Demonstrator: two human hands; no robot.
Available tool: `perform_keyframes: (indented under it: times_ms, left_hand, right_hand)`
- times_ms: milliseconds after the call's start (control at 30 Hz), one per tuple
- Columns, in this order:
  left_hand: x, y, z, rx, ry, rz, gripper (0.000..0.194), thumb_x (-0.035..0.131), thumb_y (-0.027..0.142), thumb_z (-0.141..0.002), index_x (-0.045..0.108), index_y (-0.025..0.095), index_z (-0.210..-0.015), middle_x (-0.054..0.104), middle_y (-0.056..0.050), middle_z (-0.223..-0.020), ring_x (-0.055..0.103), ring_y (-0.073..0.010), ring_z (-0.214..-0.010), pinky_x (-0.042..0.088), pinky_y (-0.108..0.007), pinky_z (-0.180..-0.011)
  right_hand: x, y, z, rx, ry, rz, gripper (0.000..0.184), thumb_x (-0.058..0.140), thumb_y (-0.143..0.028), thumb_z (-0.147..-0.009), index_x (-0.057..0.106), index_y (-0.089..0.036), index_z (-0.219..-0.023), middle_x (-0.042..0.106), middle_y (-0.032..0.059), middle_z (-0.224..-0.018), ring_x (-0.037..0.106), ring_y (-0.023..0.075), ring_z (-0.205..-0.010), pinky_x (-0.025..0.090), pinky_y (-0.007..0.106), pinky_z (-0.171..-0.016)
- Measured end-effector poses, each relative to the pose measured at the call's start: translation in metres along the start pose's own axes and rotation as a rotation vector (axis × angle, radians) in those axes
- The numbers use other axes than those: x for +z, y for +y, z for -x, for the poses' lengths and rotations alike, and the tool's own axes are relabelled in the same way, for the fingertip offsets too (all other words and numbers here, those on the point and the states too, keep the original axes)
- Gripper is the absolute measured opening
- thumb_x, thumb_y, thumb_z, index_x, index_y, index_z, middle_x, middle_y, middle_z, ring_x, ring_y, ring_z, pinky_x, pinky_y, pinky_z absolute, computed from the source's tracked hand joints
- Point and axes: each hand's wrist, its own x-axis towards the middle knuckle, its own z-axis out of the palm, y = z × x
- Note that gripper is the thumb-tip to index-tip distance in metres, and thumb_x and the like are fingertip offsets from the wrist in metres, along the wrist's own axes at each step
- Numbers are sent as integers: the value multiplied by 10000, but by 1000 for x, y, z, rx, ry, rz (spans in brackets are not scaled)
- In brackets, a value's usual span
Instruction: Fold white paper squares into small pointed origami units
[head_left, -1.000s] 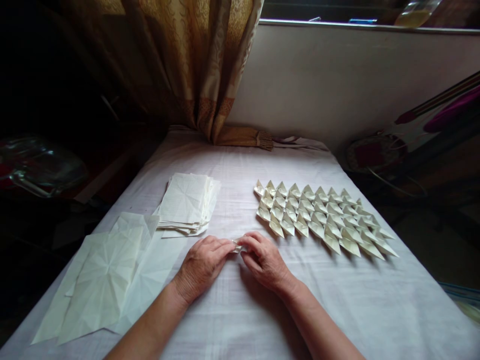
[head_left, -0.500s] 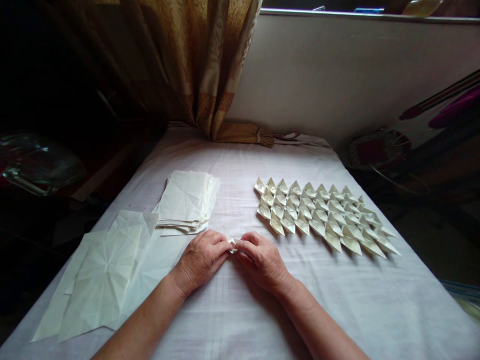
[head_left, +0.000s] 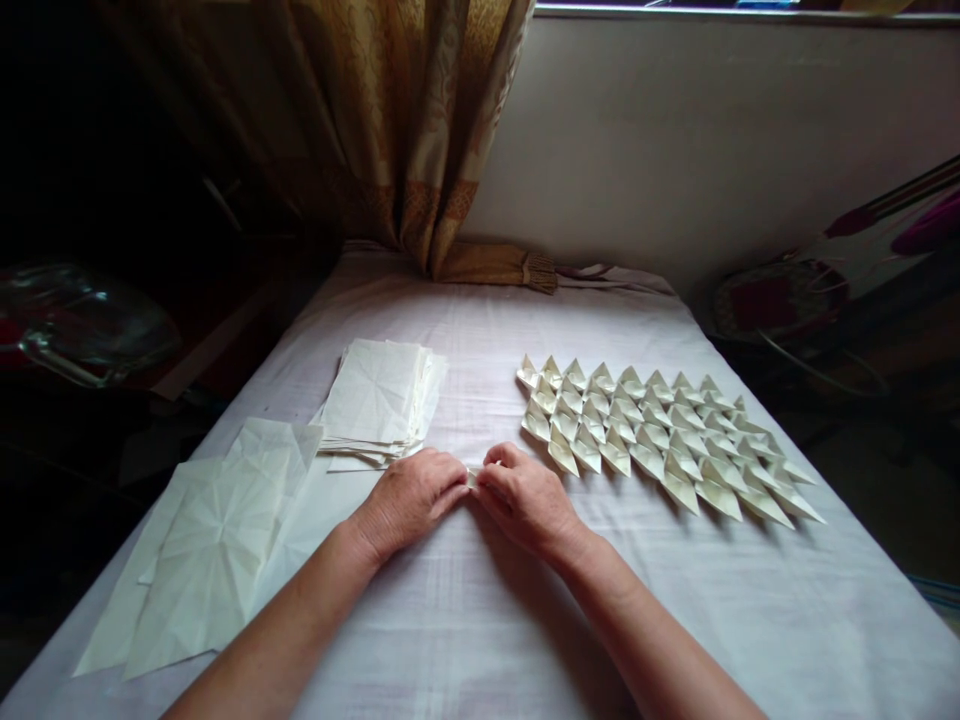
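Between my fingertips is a small folded piece of white paper, mostly hidden by the fingers. My left hand pinches its left end, and my right hand pinches its right end. Both hands are closed, close together over the cloth. Just beyond my left hand lies a stack of creased white paper sheets. To the right of my right hand, several folded paper boats with pointed ends stand packed side by side in rows.
Larger sheets with star-shaped creases overlap at the left, partly behind my left forearm. A pale cloth covers the table. A gold curtain hangs down to the far edge, before a plain wall. Dark clutter stands on both sides.
My hands have drawn slightly closer together around the folded paper, which shows less now. The view has shifted a little; the stack and the boats lie as before.
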Motion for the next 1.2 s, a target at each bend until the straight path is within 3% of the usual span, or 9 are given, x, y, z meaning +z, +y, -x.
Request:
perform_keyframes:
  times_ms: [167, 267, 367, 500, 900, 1067, 1200]
  left_hand:
    - [2, 6, 12, -13, -28, 34, 168, 490, 280, -963, 610, 210, -871, 652, -17, -827, 587, -173, -796, 447, -282, -735]
    - [4, 9, 15, -70, -44, 30, 162, 480, 299, -964, 589, 214, -880, 634, -12, -824, 582, -170, -783, 444, -280, -722]
    - [8, 11, 16, -128, 16, 0, 117, 492, 298, -956, 573, 216, -937, 628, -16, -862, 579, -178, -814, 446, -293, -755]
    - [12, 12, 15, -172, 60, -29, 109, 504, 296, -953, 580, 220, -932, 624, -24, -879, 579, -192, -857, 443, -311, -794]
    - [4, 18, -2, -339, -86, -113, 91, 538, 240, -918, 627, 229, -901, 648, -41, -849, 619, -232, -865, 450, -334, -777]
    - [1, 19, -7, -348, -144, -189, 112, 542, 268, -923, 635, 218, -887, 662, -58, -845, 621, -253, -882, 447, -356, -786]
    - [-1, 21, -4, -292, -112, -266, 124, 543, 291, -935, 610, 198, -889, 651, -64, -905, 583, -255, -934, 438, -368, -837]
  right_hand:
    - [6, -1, 15, -82, 8, -92, 178, 560, -268, -922, 637, -194, -779, 624, 23, -813, 553, 129, -711, 363, 231, -640]
    - [10, -3, 18, -32, 33, -88, 215, 552, -281, -925, 600, -191, -737, 591, 4, -725, 522, 123, -651, 327, 243, -614]
    - [12, -6, 13, 49, 34, -62, 214, 574, -302, -914, 594, -194, -731, 579, -9, -682, 498, 121, -610, 288, 255, -589]
    - [8, -10, 5, 124, -13, -28, 208, 600, -325, -900, 609, -199, -734, 615, 1, -698, 514, 127, -611, 262, 266, -579]
    - [-5, -24, -13, 294, -197, 108, 219, 571, -339, -893, 696, -220, -759, 740, 70, -807, 651, 200, -715, 260, 293, -564]
    - [-12, -27, -22, 339, -291, 144, 280, 547, -398, -895, 725, -208, -791, 755, 109, -838, 690, 240, -774, 336, 295, -596]
    - [-14, -28, -24, 360, -307, 151, 305, 537, -451, -901, 713, -210, -841, 754, 95, -868, 694, 232, -819, 362, 286, -624]
